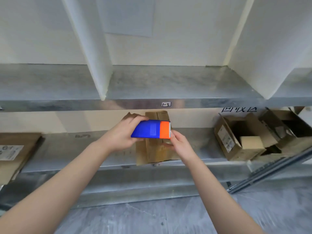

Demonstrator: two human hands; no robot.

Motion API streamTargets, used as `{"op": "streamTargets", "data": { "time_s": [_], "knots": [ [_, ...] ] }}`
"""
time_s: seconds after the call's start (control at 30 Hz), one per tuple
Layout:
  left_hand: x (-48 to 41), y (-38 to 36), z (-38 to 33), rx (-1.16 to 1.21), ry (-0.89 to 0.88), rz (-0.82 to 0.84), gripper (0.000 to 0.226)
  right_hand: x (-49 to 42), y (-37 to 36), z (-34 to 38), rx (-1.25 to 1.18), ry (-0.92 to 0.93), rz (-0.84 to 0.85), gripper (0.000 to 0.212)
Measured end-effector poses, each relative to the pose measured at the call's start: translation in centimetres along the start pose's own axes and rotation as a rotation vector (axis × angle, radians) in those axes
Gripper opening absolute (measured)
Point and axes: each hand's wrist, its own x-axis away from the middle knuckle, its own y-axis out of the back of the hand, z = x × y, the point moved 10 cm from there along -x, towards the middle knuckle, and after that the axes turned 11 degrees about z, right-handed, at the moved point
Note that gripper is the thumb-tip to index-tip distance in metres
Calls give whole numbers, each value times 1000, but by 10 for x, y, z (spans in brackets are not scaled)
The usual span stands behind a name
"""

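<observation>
Left hand gripping blue-and-orange tape dispenser, right hand pinching tape at its toothed end, flattened cardboard box beneath on metal shelf

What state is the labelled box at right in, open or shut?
Open: the labelled box has flaps spread, a smaller box inside.

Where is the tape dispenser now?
Head view, centre: tape dispenser gripped in the left hand, right hand at its orange end, above the cardboard box.

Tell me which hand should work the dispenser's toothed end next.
Right, probably. The right hand sits at the orange toothed end of the tape dispenser, over the cardboard box; the left hand is occupied gripping its blue body.
</observation>
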Motion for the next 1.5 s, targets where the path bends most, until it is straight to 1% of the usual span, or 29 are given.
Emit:
{"op": "streamTargets", "data": {
  "time_s": [0.2,0.33,0.4,0.5,0.67,0.87,0.93,1.07,1.17,1.3,1.43,1.5],
  "knots": [
    [-18,-28,-24,49,114,-11,69,7,45,-9,-97,-16,45,28],
    [-18,-36,-29,68,166,0,69,2,48,-18,-274,-63,84,34],
    [-18,-38,-25,61,186,12,70,-1,47,-21,-324,-87,95,34],
    [-18,-40,-18,47,210,26,70,-7,45,-23,-289,-88,97,30],
    [-17,-38,-9,35,221,27,69,-14,41,-28,-253,-93,43,25],
    [-14,-38,-3,12,198,43,68,-15,43,-28,-111,-73,-89,19],
    [-11,-38,-3,18,193,39,67,-16,38,-34,-166,-100,-68,17],
    [-10,-37,-8,34,169,28,65,-14,29,-44,-357,-135,-39,30],
    [-9,-38,-9,25,148,27,65,-13,28,-46,-381,-133,-47,31],
    [-6,-38,-4,49,182,33,67,-12,27,-47,-396,-114,-25,29],
    [-5,-39,-6,32,175,33,67,-12,30,-44,-288,-99,-58,23],
    [-5,-39,-6,23,175,27,68,-10,34,-37,-152,-66,-106,21]
  ]
}}
